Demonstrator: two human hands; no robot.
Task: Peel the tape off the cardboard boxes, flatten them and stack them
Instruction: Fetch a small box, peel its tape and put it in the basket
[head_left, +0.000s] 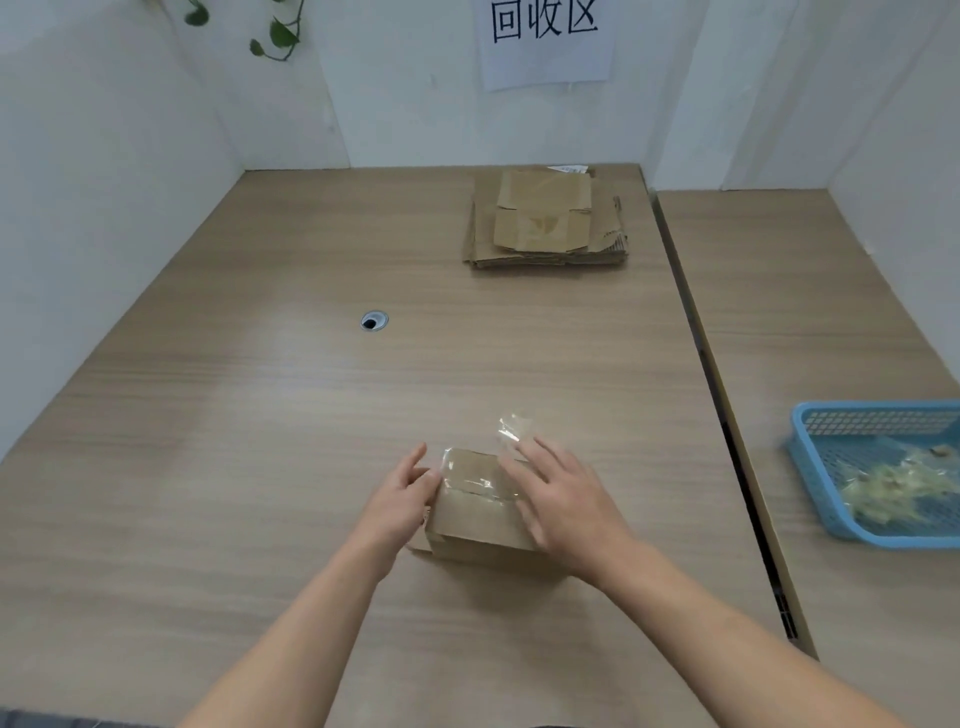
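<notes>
Both hands flat, gripping nothing, left hand (402, 493) bracing the small brown cardboard box (478, 512), right hand (566, 504) spread above — I fear the half-lifted clear tape strip (511, 431) resticks or tears.

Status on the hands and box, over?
Left hand flat against small cardboard box. Right hand spread over its top; clear tape end lifted just beyond. Box unflattened. Nothing in the way.
</notes>
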